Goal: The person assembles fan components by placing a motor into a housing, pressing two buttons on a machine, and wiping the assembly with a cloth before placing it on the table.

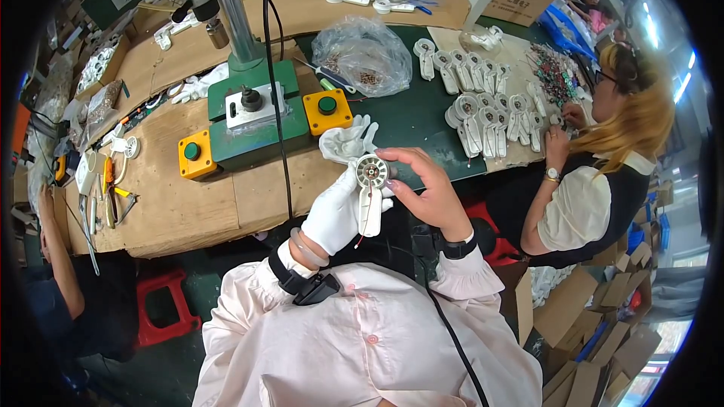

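In front of my chest I hold a white handheld fan housing [369, 212], its round head up and its handle pointing down. Coppery motor parts sit in the middle of the round head, and a thin red wire hangs by the handle's end. My left hand [332, 209], in a white glove, is closed around the housing from the left and beneath. My right hand [431, 194] is bare; its thumb and index finger grip the right side of the round head. A loose white glove [343, 143] lies on the table just beyond.
A green press [253, 132] with two yellow button boxes stands ahead. Beyond my hands lie a clear bag of small coppery parts [362, 60] and a screwdriver [332, 78]. Rows of fan housings [483, 117] lie at right, near a seated co-worker [588, 173]. Pliers [113, 200] lie left.
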{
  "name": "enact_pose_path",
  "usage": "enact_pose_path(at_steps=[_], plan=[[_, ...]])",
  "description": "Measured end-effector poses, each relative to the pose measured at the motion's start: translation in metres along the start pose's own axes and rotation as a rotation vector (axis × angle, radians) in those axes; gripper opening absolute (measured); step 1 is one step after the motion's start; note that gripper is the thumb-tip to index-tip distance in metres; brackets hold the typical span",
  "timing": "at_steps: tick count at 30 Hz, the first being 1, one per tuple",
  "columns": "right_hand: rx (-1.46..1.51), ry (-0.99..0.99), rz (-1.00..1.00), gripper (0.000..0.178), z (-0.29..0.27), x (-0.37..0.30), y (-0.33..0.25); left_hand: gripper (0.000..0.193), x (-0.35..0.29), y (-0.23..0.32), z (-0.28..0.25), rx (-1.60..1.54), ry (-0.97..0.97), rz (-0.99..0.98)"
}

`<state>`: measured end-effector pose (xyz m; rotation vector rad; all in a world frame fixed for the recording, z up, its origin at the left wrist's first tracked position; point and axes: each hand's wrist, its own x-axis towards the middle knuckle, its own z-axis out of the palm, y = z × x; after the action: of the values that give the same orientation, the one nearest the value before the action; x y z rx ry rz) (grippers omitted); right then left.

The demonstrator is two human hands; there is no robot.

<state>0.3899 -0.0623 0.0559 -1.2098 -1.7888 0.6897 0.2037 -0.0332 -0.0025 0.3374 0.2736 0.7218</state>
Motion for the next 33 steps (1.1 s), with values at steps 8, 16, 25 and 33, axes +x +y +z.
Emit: enact_pose_path(at_steps=[8,16,25,33], plan=[[0.002,-0.01,0.022,0.041,0.0,-0.002,0.006,0.043,0.003,-0.004,-0.003,-0.083,-0.023,-0.026],[0.001,0.001,0.022,0.041,0.002,-0.001,0.01,0.042,0.007,-0.003,-0.002,-0.045,-0.002,-0.004],[-0.11,0.048,-0.026,0.045,0.002,-0.003,0.01,0.042,0.015,-0.006,-0.008,-0.057,-0.01,-0.03],[-0.054,0.241,0.441,0.034,0.01,-0.052,0.007,0.046,0.038,-0.014,-0.002,0.02,-0.032,0.026]])
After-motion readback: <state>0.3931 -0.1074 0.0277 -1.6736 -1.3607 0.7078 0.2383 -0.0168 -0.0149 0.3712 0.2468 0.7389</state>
